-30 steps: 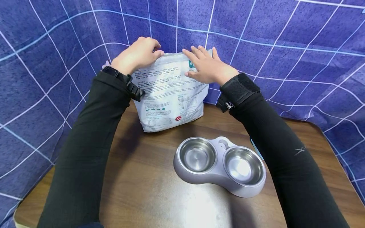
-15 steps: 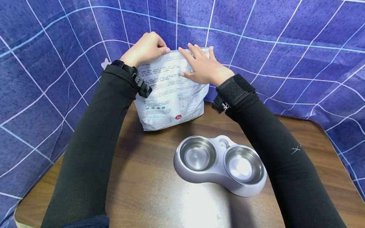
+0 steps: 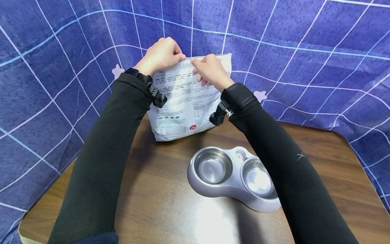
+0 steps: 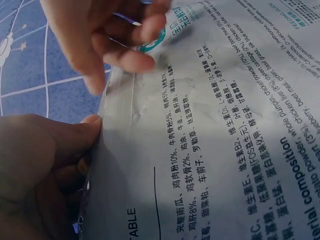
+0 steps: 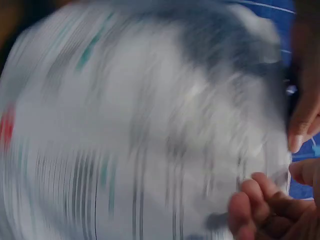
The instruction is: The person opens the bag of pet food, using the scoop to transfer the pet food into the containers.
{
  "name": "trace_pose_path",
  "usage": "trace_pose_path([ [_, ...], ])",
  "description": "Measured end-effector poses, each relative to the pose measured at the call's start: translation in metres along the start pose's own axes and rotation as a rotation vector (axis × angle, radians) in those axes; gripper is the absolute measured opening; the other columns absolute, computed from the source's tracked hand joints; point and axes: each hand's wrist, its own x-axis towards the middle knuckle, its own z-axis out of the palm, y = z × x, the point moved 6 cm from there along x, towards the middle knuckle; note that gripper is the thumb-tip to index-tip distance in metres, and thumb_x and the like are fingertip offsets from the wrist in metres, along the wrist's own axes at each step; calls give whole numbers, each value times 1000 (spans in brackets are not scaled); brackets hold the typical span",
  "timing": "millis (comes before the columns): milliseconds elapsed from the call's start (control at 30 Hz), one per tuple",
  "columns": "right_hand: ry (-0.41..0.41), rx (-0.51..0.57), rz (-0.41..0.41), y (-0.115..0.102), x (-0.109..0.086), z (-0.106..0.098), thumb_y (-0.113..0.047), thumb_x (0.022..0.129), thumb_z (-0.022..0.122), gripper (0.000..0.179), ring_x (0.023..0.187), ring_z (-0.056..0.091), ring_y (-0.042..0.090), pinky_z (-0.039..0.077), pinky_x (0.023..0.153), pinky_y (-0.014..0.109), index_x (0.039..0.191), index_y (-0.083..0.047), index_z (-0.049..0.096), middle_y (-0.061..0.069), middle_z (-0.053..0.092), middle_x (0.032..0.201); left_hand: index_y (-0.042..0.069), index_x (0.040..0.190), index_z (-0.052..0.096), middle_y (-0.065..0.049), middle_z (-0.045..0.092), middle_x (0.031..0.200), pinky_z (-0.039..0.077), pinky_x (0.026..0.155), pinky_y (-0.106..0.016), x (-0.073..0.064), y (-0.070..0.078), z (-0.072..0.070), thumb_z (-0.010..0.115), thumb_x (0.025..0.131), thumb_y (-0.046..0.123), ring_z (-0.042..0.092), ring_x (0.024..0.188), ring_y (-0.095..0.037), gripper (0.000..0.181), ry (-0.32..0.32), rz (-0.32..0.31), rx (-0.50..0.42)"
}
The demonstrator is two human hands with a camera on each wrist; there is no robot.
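Note:
A white bag of pet food (image 3: 179, 105), printed with small text, stands upright at the back of the table. At its top edge my left hand (image 3: 164, 56) pinches the rim, the thumb (image 4: 75, 132) lying against the edge in the left wrist view. Just right of it, my right hand (image 3: 212, 71) is at the same edge with bent fingers. In the left wrist view a gap shows between its thumb and fingers (image 4: 127, 57). The right wrist view is blurred; fingers (image 5: 252, 195) are in front of the bag there, the thumb by its rim.
A grey double pet bowl (image 3: 234, 176) with two steel basins stands on the wooden table (image 3: 158, 189), partly hidden by the right forearm. Blue gridded cloth (image 3: 304, 27) hangs close behind the bag and on both sides.
My right hand, spread flat on the bag's upper right before, has moved left toward the left hand and bent its fingers. The left hand has shifted slightly right along the top edge.

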Motion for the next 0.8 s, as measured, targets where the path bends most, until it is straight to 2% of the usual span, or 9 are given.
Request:
trace_pose_path([
  [100, -99, 266, 120, 5, 1, 9, -39, 98, 45, 39, 51, 56, 16, 40, 49, 26, 96, -4, 63, 2, 58, 63, 2, 105, 72, -11, 67, 88, 39, 60, -29, 0, 2, 1, 53, 96, 22, 52, 64, -14, 29, 6, 23, -13],
  [200, -139, 390, 202, 7, 2, 14, -38, 98, 47, 37, 54, 56, 16, 40, 51, 26, 98, -4, 61, 3, 58, 65, 0, 100, 73, -10, 66, 80, 38, 55, -25, 0, 2, 0, 54, 95, 19, 51, 56, -10, 27, 26, 59, -31],
  [400, -168, 477, 284, 9, 2, 15, -38, 97, 51, 34, 59, 58, 16, 43, 57, 26, 103, -6, 63, 3, 58, 71, -1, 96, 74, -9, 66, 76, 37, 53, -23, -1, 3, -3, 55, 94, 16, 49, 53, -7, 25, 56, 101, -40],
  [600, -215, 534, 337, 10, 2, 16, -35, 96, 54, 30, 63, 59, 16, 44, 64, 27, 104, -7, 62, 4, 59, 77, -1, 96, 74, -6, 65, 72, 37, 52, -23, -2, 4, -4, 57, 92, 15, 49, 53, -7, 24, 54, 101, -56],
  [700, -266, 605, 379, 10, 2, 18, -34, 95, 54, 26, 65, 58, 17, 44, 70, 30, 102, -9, 60, 2, 57, 75, -1, 95, 75, -5, 64, 70, 36, 51, -22, -3, 5, -4, 57, 92, 16, 48, 52, -6, 24, 53, 108, -53],
  [800, -301, 706, 466, 11, 4, 20, -29, 92, 54, 20, 62, 56, 17, 44, 74, 32, 97, -10, 59, 1, 52, 66, 0, 96, 75, -6, 65, 71, 36, 51, -23, -5, 8, -4, 56, 93, 17, 49, 52, -7, 25, 49, 121, -34],
])
